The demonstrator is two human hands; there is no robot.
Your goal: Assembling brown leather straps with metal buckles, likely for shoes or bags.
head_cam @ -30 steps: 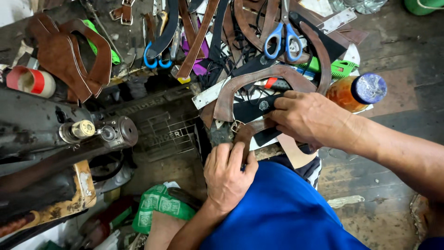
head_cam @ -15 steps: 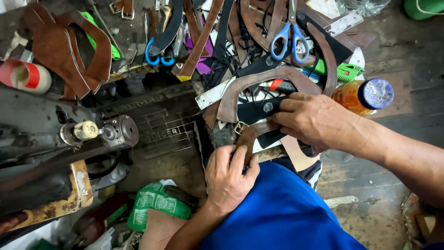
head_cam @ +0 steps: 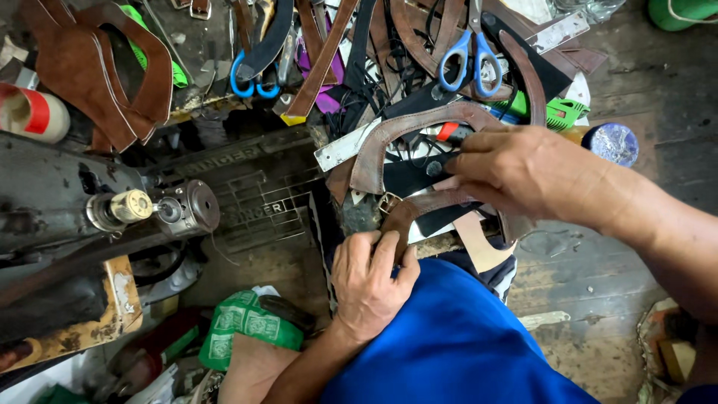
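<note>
At the edge of a cluttered workbench, a curved brown leather strap (head_cam: 437,206) with a metal buckle (head_cam: 388,202) at one end is held between two bare hands. The left hand (head_cam: 372,284) is seen from the back, its fingers pressed together and curled over the near end of the strap just below the buckle, so that the leather is pinched against the bench edge. The right hand (head_cam: 523,176) is laid over the far part of the strap, with the fingers bent and drawn close; the fingertips are hidden under the hand, so it cannot be told exactly how the leather is gripped there.

Just beyond the strap, a second arched brown leather piece (head_cam: 419,135) is lying on the bench, and a flat metal ruler (head_cam: 345,146) is touching its left end. Further back, two pairs of blue-handled scissors (head_cam: 469,60) are set among dark straps and leather offcuts. An orange bottle with a blue cap (head_cam: 609,142) is partly covered by the right wrist. To the left, a dark old sewing machine (head_cam: 90,217) is standing, with brown suede pieces (head_cam: 105,75) behind it and a red and white tape roll (head_cam: 30,112) at the far left. Below the hands, blue cloth (head_cam: 464,344) is spread over the lap, and a green printed bag (head_cam: 247,325) is lying near the left forearm.
</note>
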